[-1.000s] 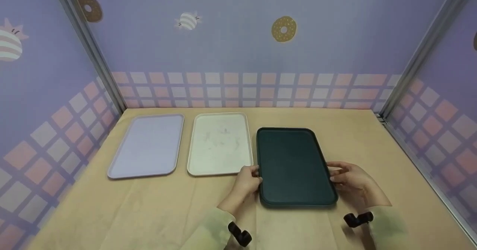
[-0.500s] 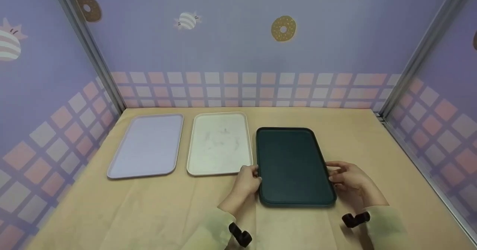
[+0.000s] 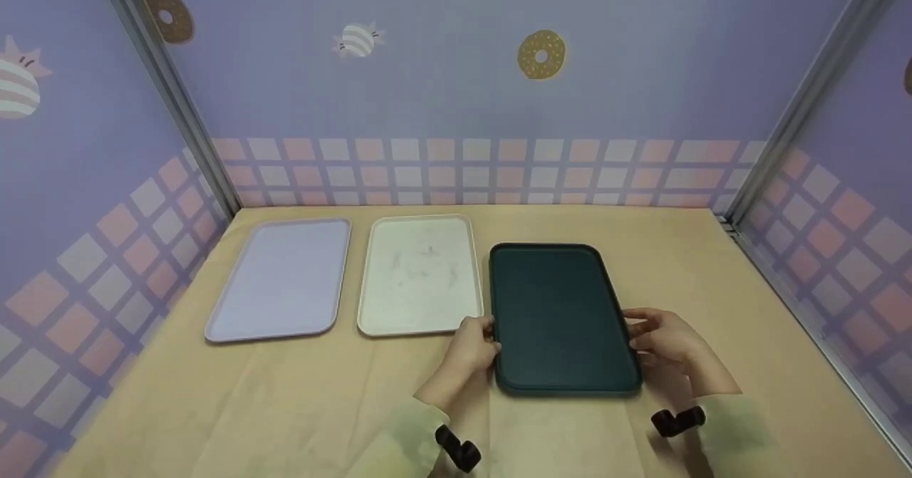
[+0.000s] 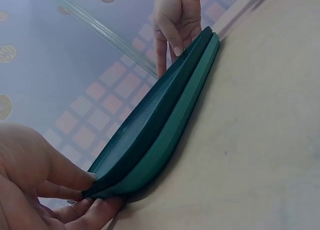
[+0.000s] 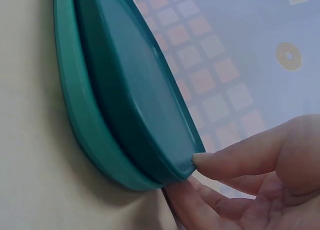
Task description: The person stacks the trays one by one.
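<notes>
i see the dark green tray [image 3: 563, 314] right of the white tray [image 3: 419, 278], a paler green layer [image 5: 75, 85] beneath it. the left hand [image 3: 472, 346] and right hand [image 3: 671, 339] pinch its long sides. i judge it stiff, light, maybe slick, best held there. beige covering [image 3: 285, 407] below, purple wall [image 3: 442, 93] on the far side.

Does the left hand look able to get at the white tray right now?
Probably yes: the left hand is close beside the white tray with nothing visible between, but it would likely need to release the dark green tray first.
</notes>
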